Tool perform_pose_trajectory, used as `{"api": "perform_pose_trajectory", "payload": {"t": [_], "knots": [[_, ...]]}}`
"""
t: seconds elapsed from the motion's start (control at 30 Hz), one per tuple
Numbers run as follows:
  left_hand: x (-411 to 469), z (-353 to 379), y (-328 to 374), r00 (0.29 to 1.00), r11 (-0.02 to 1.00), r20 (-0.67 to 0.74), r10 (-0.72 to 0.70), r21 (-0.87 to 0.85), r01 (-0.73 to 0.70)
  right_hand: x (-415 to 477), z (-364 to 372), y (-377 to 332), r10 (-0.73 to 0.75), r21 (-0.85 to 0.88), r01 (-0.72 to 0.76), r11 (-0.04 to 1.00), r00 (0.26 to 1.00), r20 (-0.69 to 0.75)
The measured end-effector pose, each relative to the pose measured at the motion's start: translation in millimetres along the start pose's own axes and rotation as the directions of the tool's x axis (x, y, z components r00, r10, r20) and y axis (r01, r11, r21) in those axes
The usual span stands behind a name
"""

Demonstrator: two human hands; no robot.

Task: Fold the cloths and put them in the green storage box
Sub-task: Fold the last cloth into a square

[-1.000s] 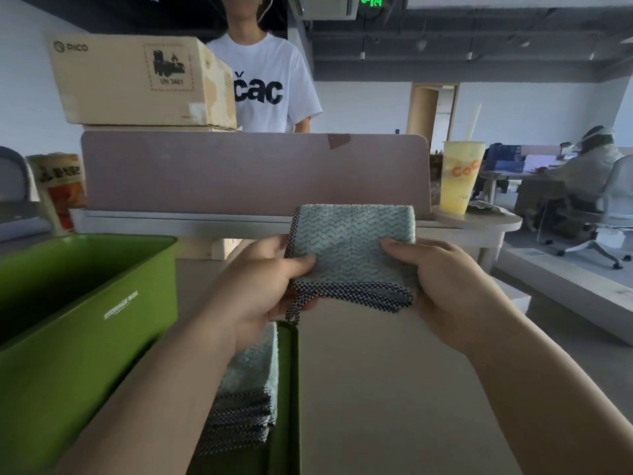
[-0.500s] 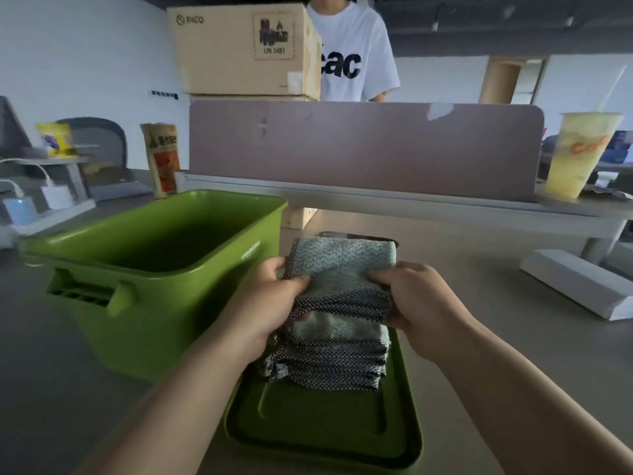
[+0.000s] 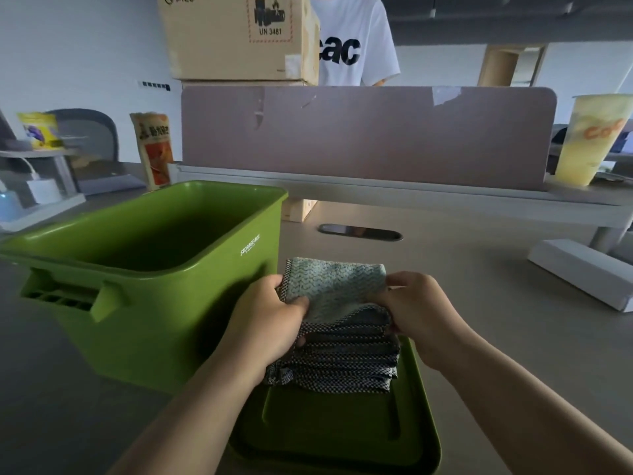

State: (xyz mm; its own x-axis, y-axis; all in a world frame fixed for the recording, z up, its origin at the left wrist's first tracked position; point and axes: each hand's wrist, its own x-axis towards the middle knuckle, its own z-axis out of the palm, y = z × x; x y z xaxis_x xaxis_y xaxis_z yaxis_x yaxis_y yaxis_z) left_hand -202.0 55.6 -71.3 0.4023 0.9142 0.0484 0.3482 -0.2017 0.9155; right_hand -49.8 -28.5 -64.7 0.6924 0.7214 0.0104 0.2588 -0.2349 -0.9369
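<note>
just left of the grip, the green storage box (image 3: 147, 286) stands open-topped. the left hand (image 3: 270, 320) pinches the left edge of a folded cloth (image 3: 335, 286), pale teal with a wavy weave and a dark checked hem, resting atop the stack of cloths (image 3: 342, 361) on the green lid (image 3: 342, 437); the right hand (image 3: 421, 313) grips its right edge.
</note>
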Motion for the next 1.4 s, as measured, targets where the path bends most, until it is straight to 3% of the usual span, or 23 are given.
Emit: {"api": "perform_pose_trajectory", "payload": {"t": [0.07, 0.13, 0.2, 0.27, 0.3, 0.37, 0.43, 0.5, 0.6, 0.67, 0.8, 1.0, 1.2, 1.3, 1.4], "knots": [[-8.1, -1.8, 5.7, 1.000, 0.997, -0.023, 0.009, 0.079, -0.007, -1.1, 0.0, 0.3, -0.007, -0.049, 0.006, 0.999, 1.000, -0.014], [-17.1, -6.9, 12.9, 0.999, 0.954, -0.028, 0.036, 0.297, -0.026, -2.6, -4.1, -1.8, -0.023, -0.148, 0.020, 0.989, 1.000, -0.017], [-20.9, -13.1, 24.4, 0.984, 0.845, -0.051, 0.170, 0.521, -0.119, -3.0, -11.9, -13.8, -0.113, -0.298, 0.080, 0.951, 0.989, -0.096], [-12.2, -14.2, 38.8, 0.930, 0.740, 0.020, 0.367, 0.599, -0.305, -2.1, -14.1, -37.2, -0.279, -0.385, 0.199, 0.901, 0.946, -0.164], [-1.3, -11.6, 43.3, 0.899, 0.677, 0.093, 0.427, 0.627, -0.386, 1.5, -11.1, -47.9, -0.349, -0.414, 0.268, 0.870, 0.928, -0.131], [21.4, -1.2, 45.0, 0.874, 0.579, 0.262, 0.410, 0.666, -0.471, 8.3, 7.2, -60.4, -0.370, -0.501, 0.338, 0.797, 0.928, 0.038], [39.2, 11.1, 29.5, 0.857, 0.463, 0.438, 0.271, 0.721, -0.515, 12.0, 30.1, -54.6, -0.252, -0.653, 0.374, 0.658, 0.927, 0.277], [44.1, 19.5, 6.5, 0.838, 0.366, 0.523, 0.153, 0.758, -0.540, 12.8, 42.6, -36.8, -0.122, -0.774, 0.422, 0.472, 0.901, 0.417], [40.8, 25.3, -18.4, 0.834, 0.432, 0.518, 0.189, 0.719, -0.544, 8.1, 39.8, -15.8, -0.148, -0.779, 0.498, 0.381, 0.865, 0.480], [34.9, 28.6, -30.0, 0.851, 0.510, 0.474, 0.224, 0.687, -0.517, 4.7, 38.1, -3.1, -0.223, -0.751, 0.536, 0.384, 0.844, 0.488], [30.8, 34.6, -39.0, 0.884, 0.570, 0.422, 0.200, 0.684, -0.455, 3.8, 39.0, 13.8, -0.225, -0.680, 0.444, 0.584, 0.893, 0.390], [30.9, 35.7, -33.6, 0.901, 0.600, 0.421, 0.110, 0.694, -0.397, 4.8, 41.4, 21.2, -0.175, -0.704, 0.403, 0.585, 0.910, 0.376], [25.2, 33.0, -35.3, 0.904, 0.591, 0.409, 0.125, 0.701, -0.398, 2.5, 41.7, 26.0, -0.175, -0.671, 0.385, 0.634, 0.916, 0.361], [23.2, 31.5, -31.8, 0.904, 0.631, 0.398, 0.152, 0.665, -0.399, 2.6, 41.8, 20.7, -0.151, -0.681, 0.381, 0.626, 0.915, 0.373], [16.8, 28.7, -22.0, 0.922, 0.738, 0.349, 0.169, 0.576, -0.353, -1.1, 37.7, 8.3, -0.171, -0.589, 0.345, 0.731, 0.928, 0.331]]}}
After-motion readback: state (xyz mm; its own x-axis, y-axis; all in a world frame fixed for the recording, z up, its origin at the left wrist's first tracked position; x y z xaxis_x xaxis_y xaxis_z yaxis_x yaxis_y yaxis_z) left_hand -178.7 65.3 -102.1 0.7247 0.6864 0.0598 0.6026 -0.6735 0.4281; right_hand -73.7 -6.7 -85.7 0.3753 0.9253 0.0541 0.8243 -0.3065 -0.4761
